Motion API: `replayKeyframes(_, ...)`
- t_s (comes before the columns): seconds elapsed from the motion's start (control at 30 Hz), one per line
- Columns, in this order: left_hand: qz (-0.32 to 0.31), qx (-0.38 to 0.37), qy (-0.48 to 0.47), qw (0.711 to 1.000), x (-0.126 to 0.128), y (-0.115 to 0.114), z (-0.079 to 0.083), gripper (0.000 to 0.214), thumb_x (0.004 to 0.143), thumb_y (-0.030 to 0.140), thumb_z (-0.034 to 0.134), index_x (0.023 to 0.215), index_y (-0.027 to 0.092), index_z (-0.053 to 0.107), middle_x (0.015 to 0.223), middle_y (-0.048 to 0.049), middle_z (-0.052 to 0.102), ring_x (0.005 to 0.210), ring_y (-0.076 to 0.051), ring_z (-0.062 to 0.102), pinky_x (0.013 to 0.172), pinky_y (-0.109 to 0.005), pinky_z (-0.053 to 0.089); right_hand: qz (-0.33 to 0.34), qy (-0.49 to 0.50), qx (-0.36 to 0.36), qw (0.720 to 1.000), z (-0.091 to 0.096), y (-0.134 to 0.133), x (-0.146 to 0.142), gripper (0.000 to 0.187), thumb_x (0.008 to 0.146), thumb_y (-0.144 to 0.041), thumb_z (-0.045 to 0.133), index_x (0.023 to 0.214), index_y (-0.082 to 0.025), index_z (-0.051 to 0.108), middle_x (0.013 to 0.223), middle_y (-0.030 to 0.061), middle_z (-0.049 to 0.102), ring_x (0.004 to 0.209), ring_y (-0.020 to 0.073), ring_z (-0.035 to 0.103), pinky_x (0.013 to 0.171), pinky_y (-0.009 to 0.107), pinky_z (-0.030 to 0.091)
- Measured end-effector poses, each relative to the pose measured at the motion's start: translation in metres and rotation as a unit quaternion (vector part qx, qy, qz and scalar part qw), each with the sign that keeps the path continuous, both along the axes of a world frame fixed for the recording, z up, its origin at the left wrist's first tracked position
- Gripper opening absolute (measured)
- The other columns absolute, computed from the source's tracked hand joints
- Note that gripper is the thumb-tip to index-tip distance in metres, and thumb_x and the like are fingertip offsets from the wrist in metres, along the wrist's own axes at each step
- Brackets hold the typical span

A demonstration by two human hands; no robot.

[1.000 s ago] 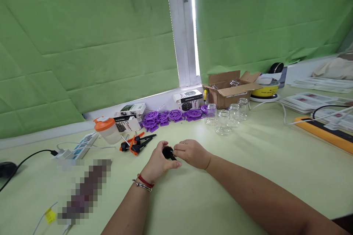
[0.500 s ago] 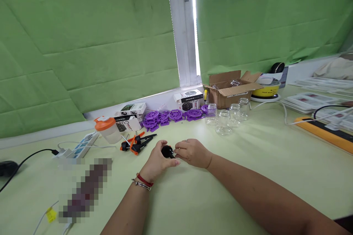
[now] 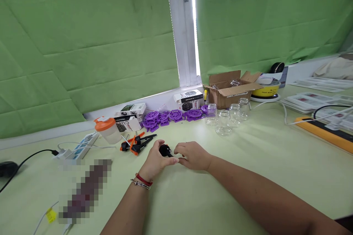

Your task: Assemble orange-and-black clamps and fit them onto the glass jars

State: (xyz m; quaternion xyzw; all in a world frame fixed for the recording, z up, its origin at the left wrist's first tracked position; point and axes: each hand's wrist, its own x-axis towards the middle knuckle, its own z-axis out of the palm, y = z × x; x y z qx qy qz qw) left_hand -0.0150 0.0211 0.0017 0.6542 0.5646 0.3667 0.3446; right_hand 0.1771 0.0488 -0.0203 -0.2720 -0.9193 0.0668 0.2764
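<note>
My left hand [image 3: 154, 158] is closed around a small, round, glossy black part [image 3: 164, 150] with a short black stem that points toward my right hand. The fingers wrap its far side, and the thumb stretches along the near side. Just to the right is my right hand [image 3: 193, 155], its fingers bent and a gap showing between forefinger and thumb. Its fingertips are close to the black part; I cannot tell if they touch it. To the left of the hands lie several black and orange handled parts [image 3: 135, 143] in a loose pile.
Along the back stand purple plastic wheel-shaped pieces [image 3: 175, 115], printed boxes [image 3: 189, 100], glass jars [image 3: 223, 123] and an open cardboard box [image 3: 231, 93]. An orange-lidded cup [image 3: 106, 129] and a power strip [image 3: 85, 145] are at left. At right lies an orange-edged bar [image 3: 322, 134] with cables.
My left hand has shifted slightly left with the black part. The right hand's fingers have parted, with forefinger and thumb farther from each other than before.
</note>
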Motion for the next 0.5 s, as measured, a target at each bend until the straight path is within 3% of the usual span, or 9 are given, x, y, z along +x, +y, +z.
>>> replayKeyframes(0.2, 0.001, 0.002, 0.017, 1.000, 0.0012, -0.0001, -0.0004, 0.082, 0.047, 0.041, 0.079, 0.114, 0.014, 0.041, 0.107, -0.0120, 0.055, 0.101, -0.026, 0.054, 0.086, -0.039, 0.044, -0.034, 0.002, -0.116, 0.993, 0.0041, -0.0034, -0.0015, 0.029, 0.077, -0.025, 0.056, 0.106, -0.023, 0.055, 0.089, -0.0009, 0.064, 0.061, 0.0098, 0.054, 0.059, 0.023, 0.037)
replayKeyframes(0.5, -0.007, 0.003, 0.036, 0.999, 0.0019, 0.0001, -0.0016, 0.084, 0.047, 0.044, 0.079, 0.115, 0.014, 0.040, 0.109, -0.0116, 0.054, 0.099, -0.025, 0.054, 0.086, -0.039, 0.044, -0.056, -0.024, -0.137, 0.989, 0.0037, -0.0061, -0.0037, 0.035, 0.076, -0.027, 0.056, 0.111, -0.023, 0.050, 0.084, -0.0019, 0.065, 0.060, 0.0111, 0.053, 0.055, 0.023, 0.030)
